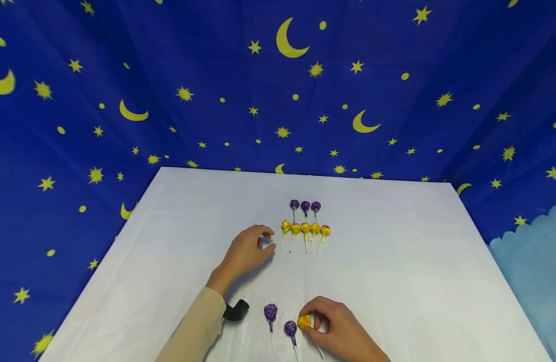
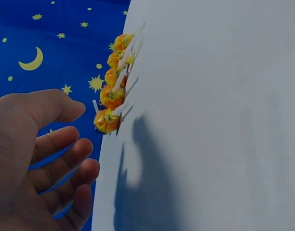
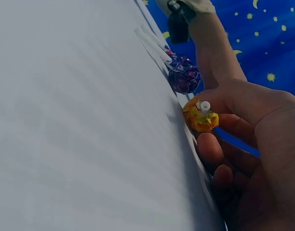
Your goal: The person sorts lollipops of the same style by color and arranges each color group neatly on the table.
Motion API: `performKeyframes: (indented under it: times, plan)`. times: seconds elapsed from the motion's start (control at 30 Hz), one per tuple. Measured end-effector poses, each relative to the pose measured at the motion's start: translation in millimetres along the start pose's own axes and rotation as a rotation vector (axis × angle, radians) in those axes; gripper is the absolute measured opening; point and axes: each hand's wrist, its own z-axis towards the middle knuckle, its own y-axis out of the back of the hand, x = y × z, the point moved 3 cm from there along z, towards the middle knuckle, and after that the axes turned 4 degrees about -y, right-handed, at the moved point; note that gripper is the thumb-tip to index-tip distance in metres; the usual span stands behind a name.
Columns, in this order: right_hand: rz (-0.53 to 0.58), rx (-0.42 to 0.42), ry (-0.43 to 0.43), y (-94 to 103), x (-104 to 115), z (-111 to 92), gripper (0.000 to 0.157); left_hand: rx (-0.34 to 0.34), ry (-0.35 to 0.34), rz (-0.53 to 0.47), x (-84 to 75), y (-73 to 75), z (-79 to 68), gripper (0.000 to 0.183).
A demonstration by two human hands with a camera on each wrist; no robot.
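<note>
My right hand point(image 1: 334, 327) pinches the head of a yellow lollipop point(image 1: 304, 322) between thumb and fingers, close over the near part of the table. In the right wrist view the white stick of that lollipop point(image 3: 201, 118) points at the camera. Left of it lie two purple lollipops point(image 1: 271, 312) point(image 1: 290, 329), sticks toward me. My left hand point(image 1: 248, 249) holds nothing; its fingers are loosely bent beside a row of several yellow lollipops point(image 1: 305, 229). Behind that row lie three purple lollipops point(image 1: 305, 206), their sticks reaching down to the yellow heads.
A white-covered table point(image 1: 395, 241) carries everything. A dark wrist-camera mount point(image 1: 236, 310) sticks out by the left sleeve point(image 1: 194, 327). Blue cloth point(image 1: 205, 65) printed with yellow moons and stars hangs behind the far edge and along the sides.
</note>
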Motion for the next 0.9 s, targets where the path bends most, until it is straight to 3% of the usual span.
performKeyframes:
  times: [0.23, 0.6, 0.9]
  plan:
    - [0.008, -0.003, -0.01, -0.3, 0.4, 0.5, 0.022, 0.06, -0.029, 0.008, -7.7, 4.1, -14.6, 0.016]
    - [0.027, 0.0, -0.025, 0.0, 0.1, 0.6, 0.022, 0.102, -0.052, 0.001, -15.2, 6.8, -34.7, 0.021]
    - [0.038, -0.011, -0.02, 1.9, -1.0, -0.4, 0.021, 0.146, -0.112, 0.017, -20.5, 3.7, -49.0, 0.026]
